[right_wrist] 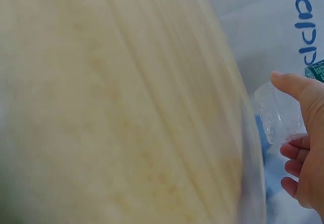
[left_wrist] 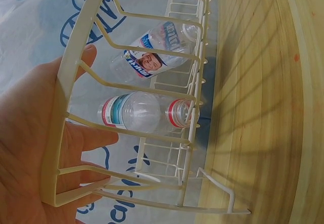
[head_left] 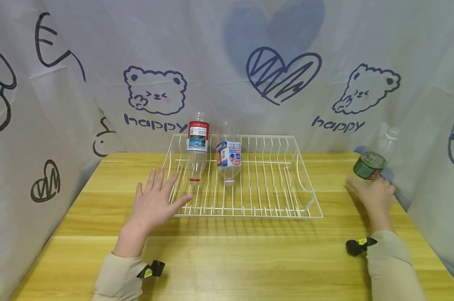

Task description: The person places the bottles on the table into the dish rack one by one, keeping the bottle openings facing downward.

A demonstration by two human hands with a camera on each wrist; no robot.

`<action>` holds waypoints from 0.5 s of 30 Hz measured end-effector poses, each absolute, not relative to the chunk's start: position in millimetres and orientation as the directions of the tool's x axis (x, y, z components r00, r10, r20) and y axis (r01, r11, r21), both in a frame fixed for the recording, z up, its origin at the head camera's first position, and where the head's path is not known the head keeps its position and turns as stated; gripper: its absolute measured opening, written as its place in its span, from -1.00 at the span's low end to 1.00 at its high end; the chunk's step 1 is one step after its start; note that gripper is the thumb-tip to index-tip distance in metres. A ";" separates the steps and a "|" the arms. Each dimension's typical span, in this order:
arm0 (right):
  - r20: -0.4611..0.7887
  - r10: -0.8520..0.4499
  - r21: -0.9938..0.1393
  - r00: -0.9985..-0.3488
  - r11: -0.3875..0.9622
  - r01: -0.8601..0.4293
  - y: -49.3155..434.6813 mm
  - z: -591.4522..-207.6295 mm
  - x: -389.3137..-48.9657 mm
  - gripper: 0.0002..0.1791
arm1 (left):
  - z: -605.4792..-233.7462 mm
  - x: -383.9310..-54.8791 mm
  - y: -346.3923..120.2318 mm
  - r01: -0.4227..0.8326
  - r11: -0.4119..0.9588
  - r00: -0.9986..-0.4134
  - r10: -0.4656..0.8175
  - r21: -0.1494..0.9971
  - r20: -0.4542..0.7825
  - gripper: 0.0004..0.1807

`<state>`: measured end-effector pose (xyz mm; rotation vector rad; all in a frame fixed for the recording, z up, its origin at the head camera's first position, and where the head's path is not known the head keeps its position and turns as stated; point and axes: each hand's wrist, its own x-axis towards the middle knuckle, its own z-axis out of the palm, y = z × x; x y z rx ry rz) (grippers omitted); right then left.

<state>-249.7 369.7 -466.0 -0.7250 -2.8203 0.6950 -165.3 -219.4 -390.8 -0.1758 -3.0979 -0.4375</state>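
My right hand point(head_left: 377, 198) grips the lower part of a clear plastic bottle with a green label point(head_left: 370, 166). This bottle tilts to the right with its white cap up, over the table's right side. In the right wrist view its clear base point(right_wrist: 280, 115) shows between thumb and fingers. My left hand point(head_left: 153, 207) is spread with straight fingers at the left side of a white wire rack point(head_left: 270, 215); whether it touches the wire is unclear. Inside the rack, neck down, stand a red-labelled bottle point(head_left: 198, 140) and a blue-and-white-labelled bottle point(head_left: 228, 154).
The rack stands on a light wooden table point(head_left: 227, 263), near its back edge. A pale curtain point(head_left: 219, 62) with bear and heart drawings hangs behind and at both sides. Each sleeve carries a black strap, seen at the left wrist point(head_left: 151, 269) and right wrist point(head_left: 360, 246).
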 end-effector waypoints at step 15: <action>0.284 0.349 -0.443 -0.893 0.874 0.201 339.6 -432.0 -243.0 -0.12 | -390.4 -165.8 -219.2 0.109 0.954 -0.994 0.108 0.280 0.017 0.01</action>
